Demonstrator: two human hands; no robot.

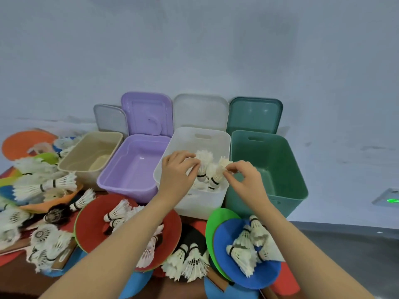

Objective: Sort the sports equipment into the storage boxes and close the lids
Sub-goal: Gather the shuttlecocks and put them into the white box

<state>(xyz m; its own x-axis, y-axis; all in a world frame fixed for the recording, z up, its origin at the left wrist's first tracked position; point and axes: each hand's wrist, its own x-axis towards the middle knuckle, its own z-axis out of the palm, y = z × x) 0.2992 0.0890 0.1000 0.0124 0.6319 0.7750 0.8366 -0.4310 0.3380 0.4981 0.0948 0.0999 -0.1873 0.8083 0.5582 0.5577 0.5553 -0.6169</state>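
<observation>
Pale blue wall is seen behind four open boxes. Over the white box (pixel 203 143), shuttlecocks (pixel 210 169) are pinched between the left hand (pixel 176 169) and right hand (pixel 243 175), fingers curled on feathers. Light and crushable, they seem better gripped at the cork bases below the fingertips.

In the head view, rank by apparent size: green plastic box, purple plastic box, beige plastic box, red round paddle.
1. Green plastic box, nearest the lens.
2. Purple plastic box.
3. Red round paddle and beige plastic box look alike; unranked.
</observation>
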